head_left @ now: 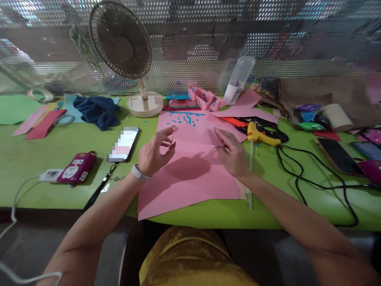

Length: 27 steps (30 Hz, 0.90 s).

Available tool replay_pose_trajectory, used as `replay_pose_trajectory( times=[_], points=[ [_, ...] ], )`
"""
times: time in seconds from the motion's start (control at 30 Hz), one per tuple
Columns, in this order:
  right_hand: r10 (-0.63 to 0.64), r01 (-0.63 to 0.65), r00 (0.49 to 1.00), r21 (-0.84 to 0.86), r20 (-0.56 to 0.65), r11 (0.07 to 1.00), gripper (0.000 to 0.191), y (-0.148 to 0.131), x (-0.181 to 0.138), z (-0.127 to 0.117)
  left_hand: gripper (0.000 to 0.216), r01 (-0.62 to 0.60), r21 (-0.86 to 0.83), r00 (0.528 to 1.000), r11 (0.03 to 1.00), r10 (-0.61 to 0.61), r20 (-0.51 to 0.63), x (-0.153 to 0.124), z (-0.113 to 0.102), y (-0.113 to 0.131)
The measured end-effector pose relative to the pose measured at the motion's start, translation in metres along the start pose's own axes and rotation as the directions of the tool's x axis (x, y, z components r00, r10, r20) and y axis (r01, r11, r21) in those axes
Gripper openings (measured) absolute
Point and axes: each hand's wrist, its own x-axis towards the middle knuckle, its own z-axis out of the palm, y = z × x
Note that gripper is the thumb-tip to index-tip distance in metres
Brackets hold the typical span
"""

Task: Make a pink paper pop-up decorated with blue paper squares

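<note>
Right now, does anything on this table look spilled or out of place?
Small blue dots lie scattered over the far part of the pink paper, looking spilled rather than arranged, though that may be deliberate. A dark blue cloth also lies bunched up left of the fan's base, looking untidy.

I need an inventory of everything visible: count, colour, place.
Panel: one, grey, behind table
Table: one, green, across view
Fan: one, whitish, back left
Bottle: one, whitish, back right
Sheets: several, pink, centre
Dots: many, blue, on sheets
Paper shapes: several, pink, back
Glue gun: one, yellow, right
Glue stick: one, whitish, right
Long tool: one, orange, right
Scissors, apparently: one, black, right
Phones: at least two, dark, both sides
Socket box: one, purple, left
Cloth: one, blue, back left
Tape rolls: two, pale, back left
Cables: several, black/white, both sides
Clutter: uncountable, mixed, both ends
Wristband: one, white, left wrist
Left hand: one, bare, centre
Right hand: one, bare, centre
</note>
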Motion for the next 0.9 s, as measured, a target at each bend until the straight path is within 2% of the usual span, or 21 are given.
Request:
replay_pose_trajectory(
  times=[0.07, 0.17, 0.27, 0.33, 0.43, 0.57, 0.67, 0.73, 0.83, 0.9],
  points=[
    [-0.075, 0.071, 0.996, -0.071, -0.053, 0.995, 0.062, -0.003, 0.001, -0.002, 0.03, 0.111, -0.15, 0.992, 0.982, -0.119, -0.041, -0.002, 0.004, 0.001],
    [-0.105, 0.097, 0.993, -0.123, -0.061, 0.988, 0.066, -0.003, 0.0, -0.003, 0.038, 0.187, -0.127, 0.982, 0.974, -0.185, 0.028, -0.003, 0.006, -0.002],
    [-0.126, 0.118, 0.99, -0.107, -0.066, 0.987, 0.068, -0.001, -0.002, -0.001, 0.039, 0.194, -0.026, 0.978, 0.981, -0.191, 0.08, -0.003, 0.005, -0.009],
    [-0.152, 0.145, 0.986, -0.099, -0.074, 0.985, 0.07, -0.001, -0.002, -0.001, 0.038, 0.185, -0.023, 0.981, 0.983, -0.183, 0.06, -0.003, 0.004, -0.014],
    [-0.189, 0.181, 0.98, -0.126, -0.056, 0.975, 0.076, -0.001, -0.002, -0.002, 0.042, 0.154, -0.098, 0.988, 0.983, -0.153, 0.014, -0.003, 0.004, -0.019],
    [-0.212, 0.206, 0.977, -0.143, -0.022, 0.968, 0.081, 0.0, -0.002, -0.004, 0.069, 0.071, -0.227, 0.994, 0.971, -0.049, 0.101, -0.001, 0.002, -0.02],
    [-0.223, 0.218, 0.975, -0.14, -0.02, 0.966, 0.082, 0.003, -0.002, -0.004, 0.074, 0.047, -0.261, 0.991, 0.964, -0.012, 0.135, 0.001, 0.0, -0.017],
    [-0.231, 0.226, 0.973, -0.141, -0.022, 0.964, 0.082, 0.003, -0.002, -0.004, 0.077, 0.102, -0.337, 0.983, 0.936, -0.044, 0.176, 0.003, -0.001, -0.015],
    [-0.259, 0.252, 0.964, -0.109, -0.053, 0.962, 0.08, 0.002, -0.001, -0.004, 0.082, 0.242, -0.439, 0.945, 0.865, -0.108, 0.308, 0.005, -0.001, -0.012],
    [-0.24, 0.234, 0.967, -0.083, -0.079, 0.969, 0.079, 0.0, -0.001, -0.004, 0.08, 0.272, -0.456, 0.933, 0.848, -0.117, 0.34, 0.006, -0.002, -0.013]
  ],
)
